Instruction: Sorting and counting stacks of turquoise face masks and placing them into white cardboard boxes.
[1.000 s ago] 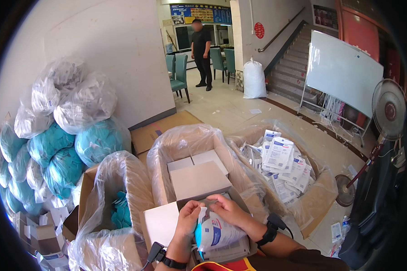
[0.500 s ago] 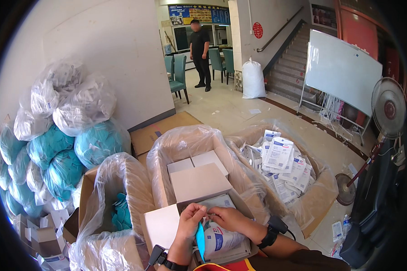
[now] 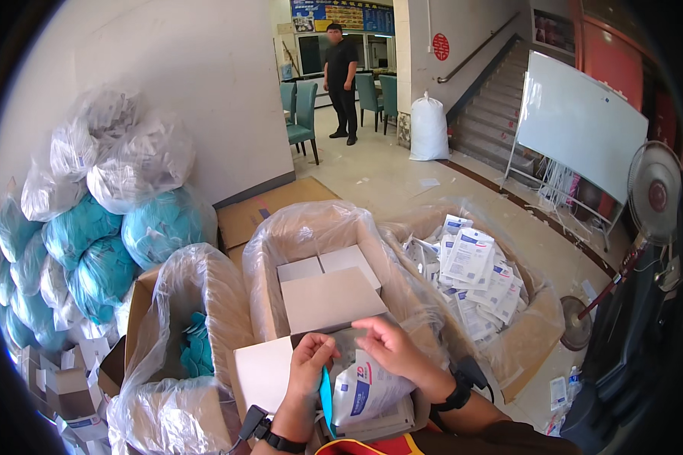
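My left hand [image 3: 310, 365] is closed in a pinch, with a narrow teal piece [image 3: 326, 402], thin and soft-looking, hanging from it edge-on. To its right, my right hand [image 3: 393, 350] has its fingers apart and stretched to the left, just above a clear and white printed pouch [image 3: 368, 390]. That pouch leans upright in an open white carton [image 3: 262, 371] in front of me, over other flat packets. Whether my right palm touches the pouch is hidden. One carton flap [image 3: 334, 299] stands up at the far side.
Plastic-lined boxes surround the carton: teal pieces [image 3: 197, 349] at left, white cartons [image 3: 349, 265] in the middle, printed packets [image 3: 478, 262] at right. Stuffed bags [image 3: 102, 277] pile up by the wall. A fan [image 3: 655, 189] stands right; a person [image 3: 341, 80] stands farther back.
My hands have moved apart; the right has opened and lifted slightly to the right. The pouch now stands more upright. The view has shifted slightly.
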{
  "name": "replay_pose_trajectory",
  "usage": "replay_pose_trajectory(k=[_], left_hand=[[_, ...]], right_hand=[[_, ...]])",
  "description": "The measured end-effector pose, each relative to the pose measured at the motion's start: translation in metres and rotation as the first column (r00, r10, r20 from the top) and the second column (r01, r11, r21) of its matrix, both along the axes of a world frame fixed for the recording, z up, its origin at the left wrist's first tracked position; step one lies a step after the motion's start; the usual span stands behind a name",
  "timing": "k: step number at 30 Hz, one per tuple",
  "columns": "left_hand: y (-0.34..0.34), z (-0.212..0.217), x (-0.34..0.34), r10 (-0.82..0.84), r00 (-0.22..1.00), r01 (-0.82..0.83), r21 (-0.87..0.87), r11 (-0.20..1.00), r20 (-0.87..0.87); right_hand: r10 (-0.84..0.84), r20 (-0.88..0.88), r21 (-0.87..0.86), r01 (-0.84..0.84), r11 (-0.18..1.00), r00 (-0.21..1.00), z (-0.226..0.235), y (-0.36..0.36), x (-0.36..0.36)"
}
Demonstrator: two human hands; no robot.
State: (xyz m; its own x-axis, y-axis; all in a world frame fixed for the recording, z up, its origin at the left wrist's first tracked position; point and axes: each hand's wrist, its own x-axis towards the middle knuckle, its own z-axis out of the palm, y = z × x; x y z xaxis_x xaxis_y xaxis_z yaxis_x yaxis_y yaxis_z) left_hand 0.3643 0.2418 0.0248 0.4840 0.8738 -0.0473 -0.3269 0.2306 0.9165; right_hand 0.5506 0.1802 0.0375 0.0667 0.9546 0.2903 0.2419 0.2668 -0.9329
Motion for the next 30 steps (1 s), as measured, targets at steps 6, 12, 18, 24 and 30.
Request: replay_pose_trajectory(k=[6, 12, 18, 24, 30], left_hand=[[-0.001, -0.001, -0.003, -0.016, 0.999, 0.016, -0.002, 1.0, -0.048], [-0.002, -0.013, -0.002, -0.017, 1.0, 0.017, 0.015, 1.0, 0.015], [-0.005, -0.004, -0.002, -0.053, 0.998, 0.053, -0.005, 0.999, 0.029], [-0.001, -0.013, -0.001, -0.051, 0.999, 0.05, 0.016, 0.999, 0.016], [0.0, -0.005, -0.002, 0.006, 0.994, -0.001, 0.044, 0.999, -0.105]], right_hand=[[0.116, -0.069, 0.105, -0.109, 0.988, 0.991, 0.063, -0.016, -0.013], [0.057, 0.203, 0.018, -0.062, 0.998, 0.977, 0.025, -0.014, -0.026], [0.043, 0.255, 0.008, -0.046, 0.999, 0.966, 0.028, -0.009, -0.024], [0.038, 0.262, 0.002, -0.04, 0.999, 0.964, 0.026, -0.006, -0.023], [-0.022, 0.267, 0.096, -0.004, 0.995, 0.963, 0.037, 0.002, -0.014]])
